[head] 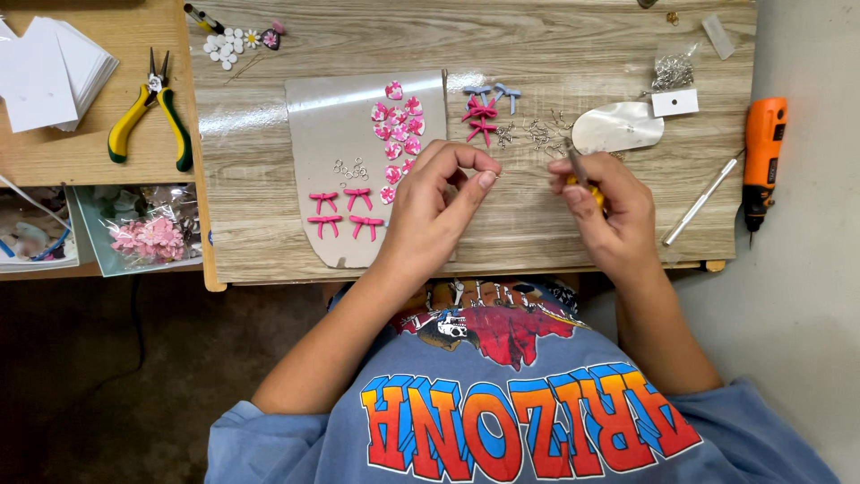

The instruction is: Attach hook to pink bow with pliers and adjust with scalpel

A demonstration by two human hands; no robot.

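My left hand [437, 204] hovers over the wooden table [555, 54], thumb and forefinger pinched on something too small to make out, probably a metal ring. My right hand [605, 206] grips small pliers [580, 172] with yellow handles, tips pointing up and left. Between and above the hands lie pink and blue bow charms [484, 109]. Left of my left hand, a grey mat [340, 108] carries pink heart charms [399, 134], pink bows [345, 213] and small metal rings [351, 168].
An orange rotary tool [763, 152] and a metal pick [703, 199] lie at right. Metal hooks [537, 133], a bag of findings [674, 70] and an oval plate [618, 127] sit behind. Yellow-handled pliers [150, 112], white cards [54, 72] and flower charms [231, 43] lie left.
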